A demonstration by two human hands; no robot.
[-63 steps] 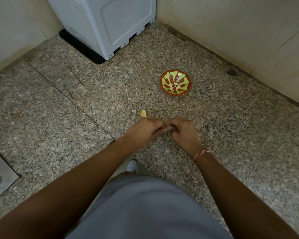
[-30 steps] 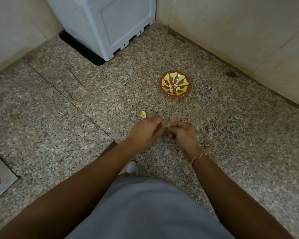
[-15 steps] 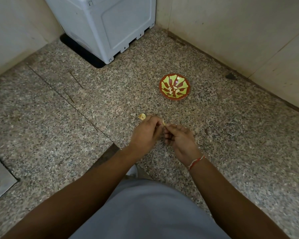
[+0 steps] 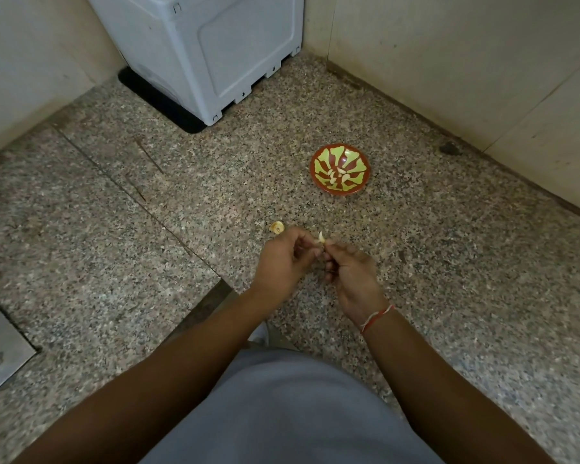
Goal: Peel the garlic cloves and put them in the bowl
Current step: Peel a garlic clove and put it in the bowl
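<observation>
With my left hand [image 4: 283,259] and right hand [image 4: 350,271] both pinching the garlic clove [image 4: 320,238] above the floor [image 4: 148,236], I strip the skin with small fingertip pulls, then reach to the bowl [image 4: 318,155] nearer the far wall.

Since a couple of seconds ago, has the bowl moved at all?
No. The bowl lies just as far left of the dark mark on the floor by the wall as before; only the camera shifted.
</observation>
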